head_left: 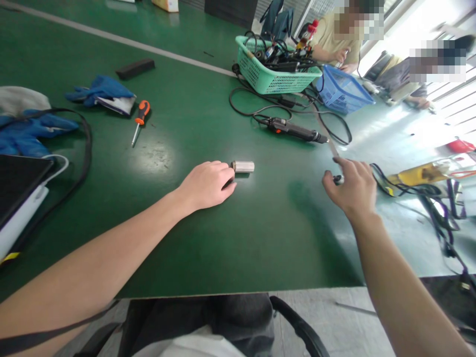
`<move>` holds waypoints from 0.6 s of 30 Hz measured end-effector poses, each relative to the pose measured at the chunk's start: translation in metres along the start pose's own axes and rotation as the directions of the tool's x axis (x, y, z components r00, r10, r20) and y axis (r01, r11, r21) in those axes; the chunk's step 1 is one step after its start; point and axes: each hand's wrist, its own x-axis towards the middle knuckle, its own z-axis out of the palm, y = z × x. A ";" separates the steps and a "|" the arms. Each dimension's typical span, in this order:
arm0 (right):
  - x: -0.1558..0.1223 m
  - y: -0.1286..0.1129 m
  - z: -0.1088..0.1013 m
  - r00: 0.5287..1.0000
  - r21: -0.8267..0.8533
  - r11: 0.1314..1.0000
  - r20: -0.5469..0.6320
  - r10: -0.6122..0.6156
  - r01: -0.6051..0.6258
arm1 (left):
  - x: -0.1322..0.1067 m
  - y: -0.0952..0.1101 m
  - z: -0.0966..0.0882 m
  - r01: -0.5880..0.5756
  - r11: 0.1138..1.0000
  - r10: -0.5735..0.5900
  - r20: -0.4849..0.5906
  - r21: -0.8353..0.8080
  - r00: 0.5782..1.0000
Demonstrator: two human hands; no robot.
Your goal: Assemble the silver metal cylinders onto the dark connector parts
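My left hand [211, 184] rests on the green table, its fingers curled around one end of a short silver metal cylinder [244, 167]. The cylinder's other end sticks out to the right; the covered end is hidden. Further right, my right hand [353, 187] is over the table with thumb and forefinger curved around a small dark piece with a pale end [338, 180]. Most of that piece is hidden by the hand, so its kind is unclear. A black electric screwdriver [295, 130] lies just beyond, between the two hands.
Behind stand a green basket [280, 82] of cables and tools and a blue basket [340, 91]. An orange-handled screwdriver [141, 116], blue gloves [102, 91] and a black block [135, 68] lie left. Cables and a yellow tool [416, 174] lie right. Two people sit beyond.
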 end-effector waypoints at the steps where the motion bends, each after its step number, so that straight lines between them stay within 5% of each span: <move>1: 0.007 -0.025 0.001 0.998 0.085 0.995 0.007 -0.060 0.059 | -0.001 0.000 -0.001 0.026 1.000 -0.026 -0.016 0.015 1.000; 5: 0.039 -0.131 0.007 0.913 0.442 0.829 0.049 -0.405 0.344 | -0.002 0.001 -0.004 0.155 0.987 -0.151 -0.078 0.044 0.985; 8: 0.058 -0.181 0.015 0.875 0.546 0.760 0.095 -0.475 0.353 | -0.002 0.001 -0.005 0.219 0.975 -0.214 -0.080 0.048 0.973; 12: 0.062 -0.193 0.017 0.843 0.573 0.757 0.199 -0.499 0.313 | -0.001 0.000 -0.004 0.240 0.969 -0.238 -0.043 0.053 0.970; 18: 0.032 -0.183 0.006 0.875 0.644 0.715 0.144 -0.461 0.271 | 0.002 0.001 -0.001 0.012 0.999 -0.013 0.042 0.035 0.999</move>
